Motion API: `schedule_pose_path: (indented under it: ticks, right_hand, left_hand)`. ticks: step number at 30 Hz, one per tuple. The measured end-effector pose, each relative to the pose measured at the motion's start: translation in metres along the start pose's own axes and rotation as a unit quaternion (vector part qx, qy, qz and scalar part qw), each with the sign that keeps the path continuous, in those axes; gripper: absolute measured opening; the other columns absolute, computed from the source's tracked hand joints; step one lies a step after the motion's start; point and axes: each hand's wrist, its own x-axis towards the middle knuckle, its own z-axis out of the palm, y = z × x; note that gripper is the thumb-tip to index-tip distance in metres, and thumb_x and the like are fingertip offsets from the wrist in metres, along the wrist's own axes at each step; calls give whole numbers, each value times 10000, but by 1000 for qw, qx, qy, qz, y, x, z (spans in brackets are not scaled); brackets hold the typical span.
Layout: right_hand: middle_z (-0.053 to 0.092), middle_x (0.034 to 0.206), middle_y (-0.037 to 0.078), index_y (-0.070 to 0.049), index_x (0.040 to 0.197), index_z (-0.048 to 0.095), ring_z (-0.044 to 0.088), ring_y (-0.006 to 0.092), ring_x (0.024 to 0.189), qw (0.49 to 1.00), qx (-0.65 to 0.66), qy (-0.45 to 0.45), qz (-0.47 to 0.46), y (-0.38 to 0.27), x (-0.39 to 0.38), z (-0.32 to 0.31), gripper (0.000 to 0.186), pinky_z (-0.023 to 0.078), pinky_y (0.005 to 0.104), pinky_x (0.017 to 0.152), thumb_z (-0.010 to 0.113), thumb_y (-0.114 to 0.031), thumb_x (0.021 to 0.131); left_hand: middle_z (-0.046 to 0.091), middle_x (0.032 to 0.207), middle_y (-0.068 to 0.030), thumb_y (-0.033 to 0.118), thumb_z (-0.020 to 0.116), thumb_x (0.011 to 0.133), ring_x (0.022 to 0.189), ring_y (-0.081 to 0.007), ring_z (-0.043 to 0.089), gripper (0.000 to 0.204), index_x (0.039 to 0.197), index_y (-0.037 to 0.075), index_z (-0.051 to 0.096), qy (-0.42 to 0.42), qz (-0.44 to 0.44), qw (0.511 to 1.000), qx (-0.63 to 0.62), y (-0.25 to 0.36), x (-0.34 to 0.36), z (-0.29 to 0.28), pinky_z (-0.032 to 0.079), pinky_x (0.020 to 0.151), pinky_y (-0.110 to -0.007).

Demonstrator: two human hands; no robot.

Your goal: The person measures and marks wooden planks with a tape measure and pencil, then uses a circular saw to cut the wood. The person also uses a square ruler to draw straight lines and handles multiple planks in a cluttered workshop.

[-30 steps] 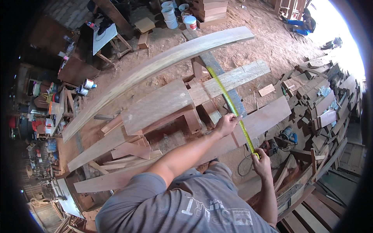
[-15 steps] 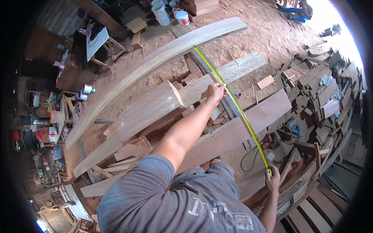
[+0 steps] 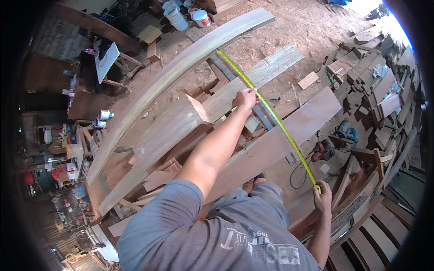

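A yellow tape measure (image 3: 289,134) is pulled out across several timber pieces. Its far end lies at the inner edge of a long curved beam (image 3: 190,58). My left hand (image 3: 246,99) is closed, thumb and fingers pinching the blade partway along, above a weathered plank (image 3: 275,64). At the near right, my right hand (image 3: 323,196) is wrapped round the tape's case (image 3: 318,187). Between the hands, the blade passes over a smooth reddish plank (image 3: 312,118). A thick wooden block (image 3: 169,119) sits left of my left forearm.
Power tools (image 3: 323,151) with a cord rest on the ground at right, near a pile of wood offcuts (image 3: 361,83). White buckets (image 3: 174,17) stand at the back. A small table (image 3: 107,63) is at far left. Curved boards (image 3: 361,248) fill the lower right.
The head view has shifted, so the beam and planks sit slightly differently in the picture. Both hands keep their hold on the tape measure, which still spans the timbers.
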Motion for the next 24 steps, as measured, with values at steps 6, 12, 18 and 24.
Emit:
schedule_pose_path:
  ticks: [6, 12, 18, 24]
  right_hand:
    - [691, 1103, 202, -26, 1210, 689, 695, 416, 1038, 1000, -6, 15, -25, 6, 7, -4, 285, 551, 465, 921, 705, -136, 948]
    - [687, 1104, 194, -45, 1224, 695, 695, 415, 1041, 999, -14, 37, -4, 4, 6, -1, 295, 553, 465, 916, 701, -146, 947]
    - [687, 1119, 188, -63, 1238, 699, 701, 407, 1056, 999, -16, 30, 13, -2, 4, 1, 303, 557, 460, 922, 698, -163, 952]
    - [689, 1117, 184, -47, 1251, 680, 710, 384, 1058, 999, -15, 25, 20, -7, 0, 6, 296, 557, 457, 937, 708, -125, 967]
  left_hand:
    - [765, 955, -113, 204, 669, 1103, 767, -168, 761, 280, 1192, -60, 701, -8, 4, 999, -43, -12, 13, 2, 619, 628, -272]
    - [758, 906, -62, 223, 691, 1096, 743, -130, 730, 247, 1093, -19, 738, -20, -5, 1000, -15, -15, -5, 10, 599, 631, -258]
    - [813, 913, -90, 411, 844, 942, 835, -202, 760, 399, 1015, 22, 793, -72, 115, 965, 225, -49, -68, 18, 592, 771, -366]
    - [835, 1051, -135, 442, 870, 908, 984, -305, 796, 434, 1088, 53, 798, -99, 139, 925, 339, -53, -120, 24, 609, 914, -457]
